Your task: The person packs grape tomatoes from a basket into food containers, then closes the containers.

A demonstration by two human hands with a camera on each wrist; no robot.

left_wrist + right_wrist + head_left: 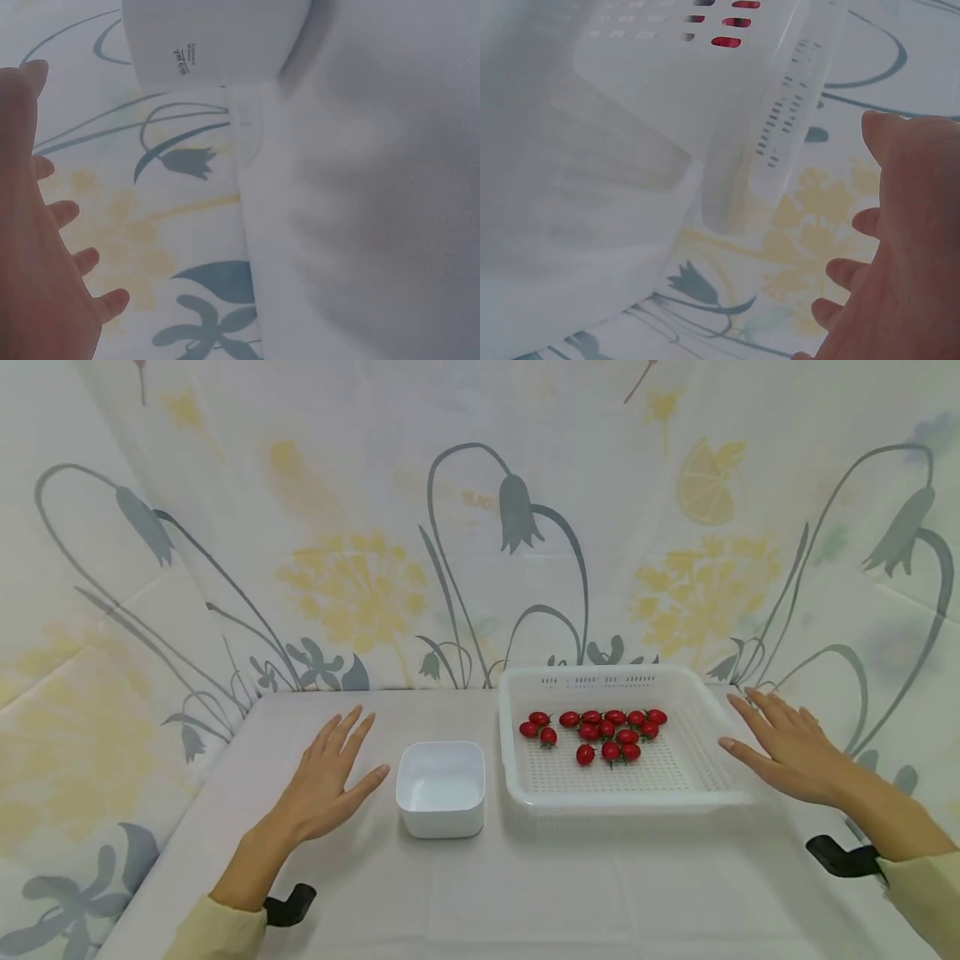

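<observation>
Both hands lie flat, fingers spread, holding nothing: the left hand (330, 777) beside the white bowl (441, 789), the right hand (787, 747) apparently touching the basket (708, 777) rim. For a clean grip, pinch one cherry tomato (586, 754) (the loosest) lightly.

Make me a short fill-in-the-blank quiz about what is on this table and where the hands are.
1. The cherry tomatoes lie in a white perforated ____.
2. The small white bowl holds ____.
3. The left hand lies flat on the table, to the ____ of the bowl.
4. The right hand rests by the tray's ____ side.

Missing words: tray; nothing; left; right
</observation>
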